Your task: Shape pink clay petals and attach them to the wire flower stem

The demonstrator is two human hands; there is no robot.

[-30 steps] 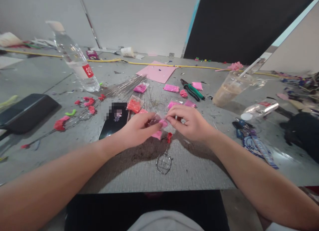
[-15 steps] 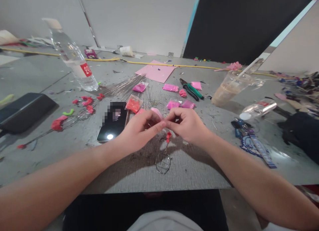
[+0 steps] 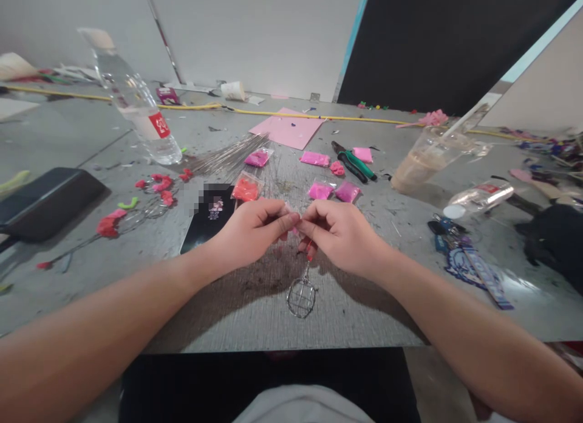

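Note:
My left hand (image 3: 263, 227) and my right hand (image 3: 336, 230) meet over the middle of the table, thumbs and forefingers pinched together. Between the fingertips shows a small bit of pink clay (image 3: 294, 231), mostly hidden by the fingers. Just below my right fingers lies a small racket-shaped wire frame (image 3: 301, 297). Red clay (image 3: 310, 253) covers the top of its stem, partly behind the fingers. Close by are packets of orange-red clay (image 3: 246, 188), pink clay (image 3: 321, 189) and purple-pink clay (image 3: 348, 191). A phone (image 3: 207, 219) lies beside my left wrist.
Green-handled pliers (image 3: 354, 161) and thin wires (image 3: 232, 154) lie farther back, near a pink sheet (image 3: 291, 130). A water bottle (image 3: 136, 101) stands left; a cup of brown drink (image 3: 416, 161) stands right. Red clay pieces on wire (image 3: 109, 223) lie left, keychains (image 3: 469, 265) right.
My fingertips have shifted slightly, still pinched together. The pink lump beyond them is now mostly covered by my hands. The phone's torch-like bright spot no longer shows, and its screen displays a clock.

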